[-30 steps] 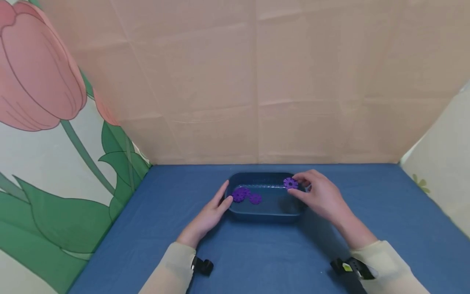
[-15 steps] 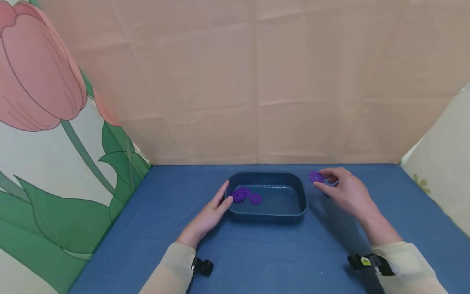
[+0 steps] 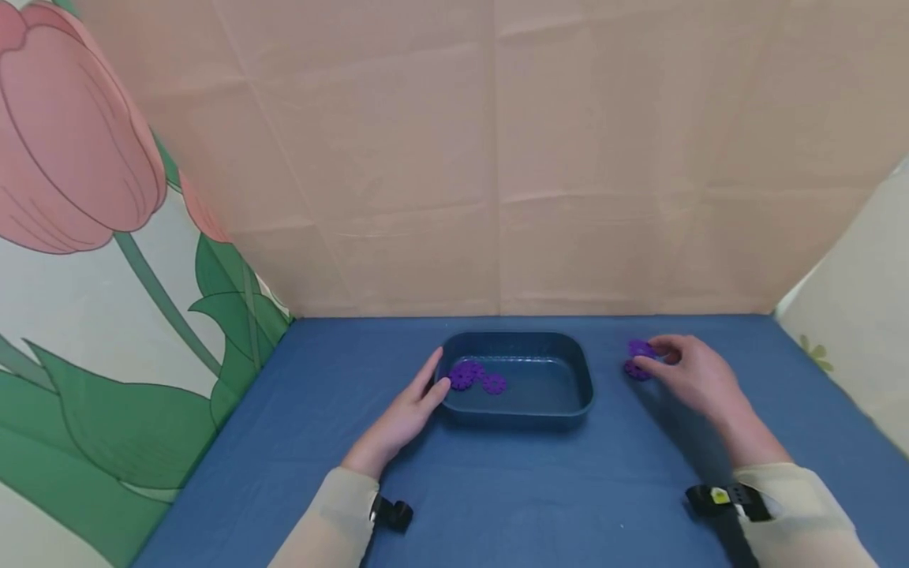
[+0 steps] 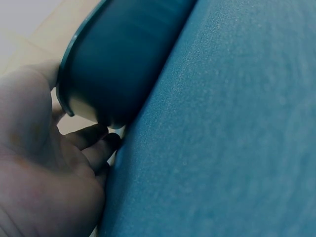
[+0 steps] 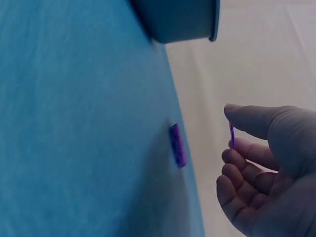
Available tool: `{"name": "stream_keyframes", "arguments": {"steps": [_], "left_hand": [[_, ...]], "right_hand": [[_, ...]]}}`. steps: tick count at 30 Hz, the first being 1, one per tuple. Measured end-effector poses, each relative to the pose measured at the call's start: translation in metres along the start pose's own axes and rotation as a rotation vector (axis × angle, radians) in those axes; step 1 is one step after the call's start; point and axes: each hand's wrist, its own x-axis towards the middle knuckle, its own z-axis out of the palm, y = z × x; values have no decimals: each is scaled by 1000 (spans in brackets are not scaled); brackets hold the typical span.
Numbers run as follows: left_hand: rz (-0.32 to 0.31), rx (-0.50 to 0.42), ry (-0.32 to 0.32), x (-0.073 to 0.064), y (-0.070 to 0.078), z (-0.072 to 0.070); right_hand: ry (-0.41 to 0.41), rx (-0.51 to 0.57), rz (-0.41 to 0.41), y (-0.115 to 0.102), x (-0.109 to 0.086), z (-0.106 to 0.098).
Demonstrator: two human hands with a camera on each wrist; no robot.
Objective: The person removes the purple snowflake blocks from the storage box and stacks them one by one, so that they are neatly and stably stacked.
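Observation:
My right hand [image 3: 692,379] pinches a thin purple snowflake disc [image 3: 641,347] between thumb and fingertips, right of the tray. Just below this disc, a short stack of purple snowflake discs [image 3: 635,371] lies on the blue cloth. The right wrist view shows the held disc [image 5: 232,135] edge-on, apart from the stack [image 5: 177,145]. My left hand [image 3: 398,422] rests against the left end of a dark blue tray [image 3: 514,420], fingers mostly straight and thumb at the rim. Several more purple discs [image 3: 494,384] lie inside the tray at its left.
A blue cloth [image 3: 511,497] covers the table. Behind it hangs a beige sheet [image 3: 497,158], meeting the table's back edge. To the left stands a wall [image 3: 78,300] painted with tulips; a pale wall [image 3: 862,315] is on the right.
My right hand has carried the purple disc out from over the tray, to the right, and down near the stack on the cloth. The left hand and tray have stayed put.

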Motion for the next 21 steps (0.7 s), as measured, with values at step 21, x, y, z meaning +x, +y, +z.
{"name": "stream_keyframes", "arguments": {"steps": [21], "left_hand": [[-21, 4, -42, -16, 30, -5]], "right_hand": [[-106, 8, 7, 25, 3, 17]]}}
